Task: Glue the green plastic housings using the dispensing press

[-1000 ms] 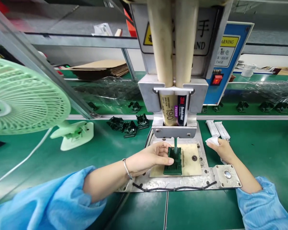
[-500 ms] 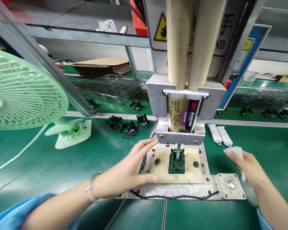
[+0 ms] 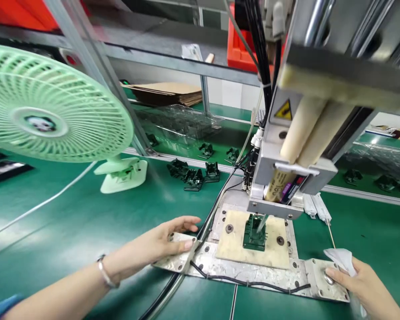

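Observation:
My left hand (image 3: 168, 242) rests at the left end of the metal base (image 3: 226, 266), its thumb lying over the end block and its fingers stretched out apart. In my right hand (image 3: 366, 278) a crumpled white wipe (image 3: 340, 257) is held. The right thumb touches the round silver button (image 3: 329, 278) on the base's right block. Between my hands, a dark green plastic part (image 3: 250, 242) sits in the opening of the cream fixture plate (image 3: 231, 250). Above it hangs a dispensing machine's adhesive cartridge (image 3: 276, 184), whose clear nozzle (image 3: 262, 223) points down at the part.
A green fan (image 3: 86, 120) stands at the left. Several dark green parts (image 3: 194, 179) lie behind the base. White cartridges (image 3: 320, 206), one with a thin stick (image 3: 331, 234), lie at right. Cables (image 3: 216, 206) run past my left hand. Clear trays (image 3: 176, 122) stand at the back.
My left hand has moved from beside the fixture plate to the base's left end. My right hand has come down onto the button with the wipe. The view has shifted.

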Available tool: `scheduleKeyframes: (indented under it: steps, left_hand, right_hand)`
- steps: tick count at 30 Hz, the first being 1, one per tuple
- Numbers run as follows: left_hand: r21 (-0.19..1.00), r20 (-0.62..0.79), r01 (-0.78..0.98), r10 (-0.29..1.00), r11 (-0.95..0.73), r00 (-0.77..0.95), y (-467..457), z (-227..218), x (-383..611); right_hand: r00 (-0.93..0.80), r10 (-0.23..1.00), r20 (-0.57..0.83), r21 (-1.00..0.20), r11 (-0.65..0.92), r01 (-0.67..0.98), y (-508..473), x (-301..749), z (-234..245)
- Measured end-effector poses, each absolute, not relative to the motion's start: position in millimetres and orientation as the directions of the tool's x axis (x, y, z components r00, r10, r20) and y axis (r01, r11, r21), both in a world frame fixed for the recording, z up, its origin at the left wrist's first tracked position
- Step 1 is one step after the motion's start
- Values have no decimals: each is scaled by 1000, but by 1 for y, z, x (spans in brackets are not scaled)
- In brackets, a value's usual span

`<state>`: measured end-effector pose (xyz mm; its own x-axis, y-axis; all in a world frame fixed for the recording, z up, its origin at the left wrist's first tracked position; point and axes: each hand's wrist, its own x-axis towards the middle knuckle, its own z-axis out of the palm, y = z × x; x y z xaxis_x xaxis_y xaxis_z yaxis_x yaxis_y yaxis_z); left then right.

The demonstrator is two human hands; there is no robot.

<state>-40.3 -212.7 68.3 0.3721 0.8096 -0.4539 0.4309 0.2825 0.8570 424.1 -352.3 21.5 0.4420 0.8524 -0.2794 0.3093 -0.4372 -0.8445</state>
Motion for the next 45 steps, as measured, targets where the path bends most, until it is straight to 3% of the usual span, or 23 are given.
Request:
scheduleKeyframes:
  steps: [2, 9, 17, 29, 45]
  left_hand:
    - [888, -401, 393, 819, 238, 411, -190, 72, -35]
    - [976, -186, 177, 906, 126, 380, -119, 44, 9]
    - [992, -103, 107, 943, 73, 317, -111, 11, 13]
    - [986, -68, 165, 938, 12, 340, -111, 14, 11]
    - [982, -52, 189, 941, -13, 334, -111, 14, 12]
  right_hand:
    - [396, 882, -256, -854, -398, 334, -328, 431, 30]
    - [239, 946, -218, -970, -236, 50, -244, 413, 27]
    - [339, 923, -183, -961, -241, 136, -241, 409, -10]
    - [338, 934, -111, -900, -239, 365, -239, 413, -8]
    - [338, 939, -64, -896, -203, 394, -239, 410, -5]
